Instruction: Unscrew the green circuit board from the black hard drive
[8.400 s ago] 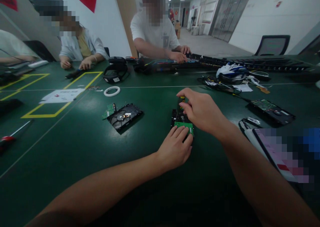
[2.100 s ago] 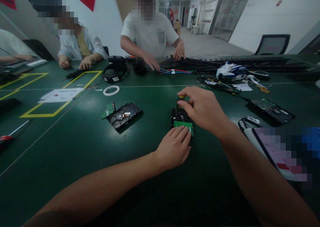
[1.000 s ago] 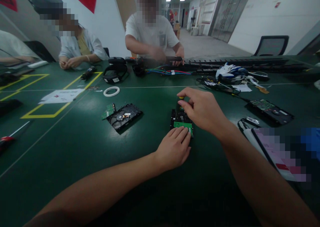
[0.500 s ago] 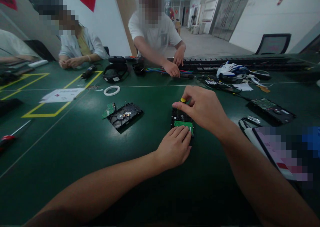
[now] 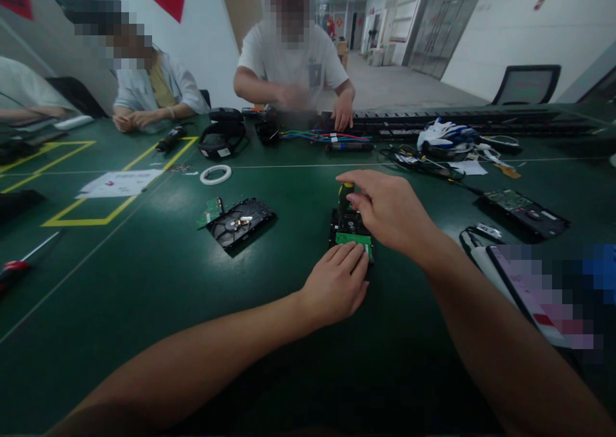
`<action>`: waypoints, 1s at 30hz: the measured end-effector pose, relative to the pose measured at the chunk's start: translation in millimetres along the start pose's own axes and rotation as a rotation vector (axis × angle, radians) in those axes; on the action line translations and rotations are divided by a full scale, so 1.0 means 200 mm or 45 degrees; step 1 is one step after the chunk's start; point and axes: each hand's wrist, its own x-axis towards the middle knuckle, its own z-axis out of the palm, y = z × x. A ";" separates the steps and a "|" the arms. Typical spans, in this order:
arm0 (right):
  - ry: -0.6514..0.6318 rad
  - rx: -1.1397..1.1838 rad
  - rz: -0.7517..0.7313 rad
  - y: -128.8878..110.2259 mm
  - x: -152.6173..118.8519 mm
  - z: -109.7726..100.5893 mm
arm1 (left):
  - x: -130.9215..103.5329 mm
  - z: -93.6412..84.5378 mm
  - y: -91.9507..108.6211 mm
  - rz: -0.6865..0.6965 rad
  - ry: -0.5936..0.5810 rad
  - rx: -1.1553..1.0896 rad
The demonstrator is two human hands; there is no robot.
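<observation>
A black hard drive (image 5: 355, 224) with a green circuit board (image 5: 353, 239) lies on the table in front of me. My left hand (image 5: 337, 276) grips its near end, fingers over the board's edge and thumb at the side. Above the drive's far part, a short screwdriver (image 5: 343, 199) with a dark handle and yellow top stands nearly upright. Thumb and fingers of my right hand (image 5: 387, 206) hold its handle, the index finger lying near the top. The screwdriver's tip is too small to make out.
An opened hard drive (image 5: 240, 224) and a loose green board (image 5: 209, 212) lie left of centre, near a white tape ring (image 5: 215, 174). Another drive (image 5: 523, 214) and a phone-like device (image 5: 522, 289) are at right. A red-handled screwdriver (image 5: 19, 267) lies left. A co-worker (image 5: 293, 71) sits opposite.
My right hand has shifted its fingers around the screwdriver, so more of the handle shows. My left hand and the drive stay put. The co-worker opposite has drawn one hand back from the cables.
</observation>
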 end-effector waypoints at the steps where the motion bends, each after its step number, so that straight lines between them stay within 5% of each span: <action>1: 0.003 -0.006 0.013 0.00 0.00 0.00 | 0.00 0.00 0.00 -0.002 -0.002 0.000; 19: 0.117 0.048 0.048 0.02 0.01 0.03 | 0.00 0.02 0.00 -0.016 -0.006 -0.024; 30: 0.045 0.080 0.065 0.01 0.00 0.01 | -0.01 0.03 0.00 -0.020 0.005 -0.027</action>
